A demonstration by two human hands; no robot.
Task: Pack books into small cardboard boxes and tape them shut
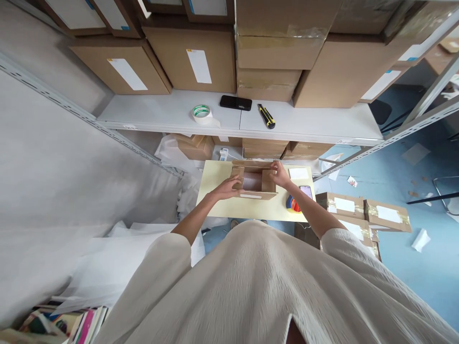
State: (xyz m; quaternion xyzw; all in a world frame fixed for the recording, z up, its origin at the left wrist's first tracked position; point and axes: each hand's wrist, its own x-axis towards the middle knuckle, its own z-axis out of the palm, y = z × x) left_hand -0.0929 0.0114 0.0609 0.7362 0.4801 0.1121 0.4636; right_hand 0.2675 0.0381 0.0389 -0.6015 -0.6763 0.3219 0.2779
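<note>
A small open cardboard box stands on a pale yellow table, its flaps up and something pale inside. My left hand lies against the box's left flap with the fingers curled on it. My right hand grips the right flap near its top edge. Both forearms reach out from wide cream sleeves.
On the table lie a white label, a phone and a red-blue tape dispenser. The white shelf above carries a tape roll, a black phone, a yellow utility knife and large cartons. Taped parcels sit on the blue floor at right.
</note>
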